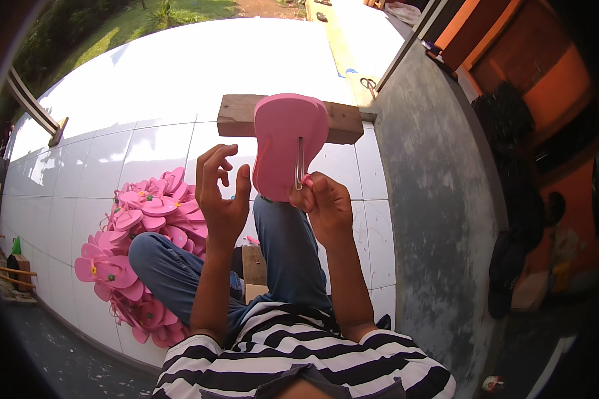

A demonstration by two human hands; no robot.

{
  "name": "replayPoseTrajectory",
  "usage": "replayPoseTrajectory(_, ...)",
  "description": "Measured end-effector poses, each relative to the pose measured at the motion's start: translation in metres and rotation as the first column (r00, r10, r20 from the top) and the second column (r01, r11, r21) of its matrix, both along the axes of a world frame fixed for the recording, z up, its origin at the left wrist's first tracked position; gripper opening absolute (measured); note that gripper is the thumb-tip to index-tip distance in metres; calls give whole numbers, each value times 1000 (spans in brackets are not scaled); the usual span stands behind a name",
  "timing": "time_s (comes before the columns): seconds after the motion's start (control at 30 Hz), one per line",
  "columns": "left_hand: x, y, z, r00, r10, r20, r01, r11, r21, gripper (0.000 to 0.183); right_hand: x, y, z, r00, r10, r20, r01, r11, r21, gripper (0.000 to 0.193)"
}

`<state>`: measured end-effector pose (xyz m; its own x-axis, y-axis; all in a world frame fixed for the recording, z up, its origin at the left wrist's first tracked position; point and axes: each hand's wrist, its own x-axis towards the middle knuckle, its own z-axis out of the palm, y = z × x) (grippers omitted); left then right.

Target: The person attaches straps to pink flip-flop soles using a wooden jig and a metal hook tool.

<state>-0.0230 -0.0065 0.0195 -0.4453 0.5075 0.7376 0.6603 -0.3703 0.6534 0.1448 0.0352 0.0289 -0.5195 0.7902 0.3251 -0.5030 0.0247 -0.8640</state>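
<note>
A pink flip-flop sole stands raised in front of me, above my bent knee and before a wooden beam. A thin bent-metal wire tool runs along its face from a hole in the upper part. My right hand pinches the lower end of this wire, with a bit of pink strap at the fingertips. Left of the sole, my left hand is raised, its fingers curled loosely and the thumb apart, with nothing in it. What supports the sole's lower end is partly hidden.
A heap of pink flip-flops lies on the white tiles to my left. The wooden beam lies crosswise behind the sole. Scissors rest further off at right, by a grey wall. A wood block sits between my legs.
</note>
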Motion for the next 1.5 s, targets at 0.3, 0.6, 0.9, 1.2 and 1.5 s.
replayPoseTrajectory(0.3,-23,27,60,961,-206,-183,179,972,-152,34,7,9,-15,993,82,90,-90,993,77,46)
replayPoseTrajectory(0.6,-6,27,69,951,-272,-148,253,958,-136,26,5,15,-34,992,113,57,-114,993,13,43)
replayPoseTrajectory(0.9,5,24,56,926,-358,120,375,911,-171,25,-5,30,-29,975,168,-149,-191,968,-161,32)
replayPoseTrajectory(1.2,22,25,28,751,-503,428,514,852,100,23,-6,11,4,824,-550,137,456,786,417,28)
replayPoseTrajectory(1.5,43,9,26,727,-469,502,471,872,133,31,-30,-7,24,937,-336,98,339,940,-17,39)
